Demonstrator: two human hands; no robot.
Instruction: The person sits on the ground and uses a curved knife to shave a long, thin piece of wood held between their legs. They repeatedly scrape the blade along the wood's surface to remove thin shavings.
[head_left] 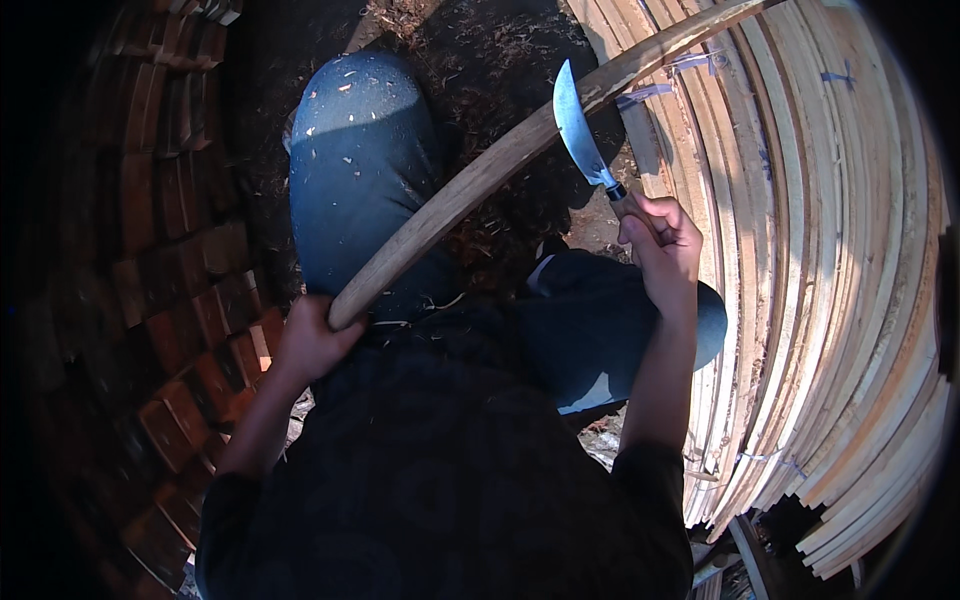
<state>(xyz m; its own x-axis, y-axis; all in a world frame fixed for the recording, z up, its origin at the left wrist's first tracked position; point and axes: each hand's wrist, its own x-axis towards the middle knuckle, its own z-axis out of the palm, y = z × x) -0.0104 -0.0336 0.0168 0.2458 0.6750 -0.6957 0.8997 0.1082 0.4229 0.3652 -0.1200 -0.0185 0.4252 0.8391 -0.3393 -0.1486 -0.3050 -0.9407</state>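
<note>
My left hand (312, 338) is closed around the near end of a long wooden pole (460, 205). From there the pole slants up to the right, over my bent leg in blue trousers, and its far end reaches over the stacked strips. In my right hand (664, 240) is a knife (578, 128) with a broad curved blade and a wooden handle, gripped with the fingers wrapped round it. The blade points up and away, close to the pole's middle stretch; whether it touches the wood I cannot tell.
To my right lies a large stack of pale wooden strips (800, 260), some with blue marks. Stacked blocks of reddish-brown wood (185, 320) rise on my left. Shavings litter the dark ground (480, 60) ahead, and wood chips cling to my trouser leg (360, 150).
</note>
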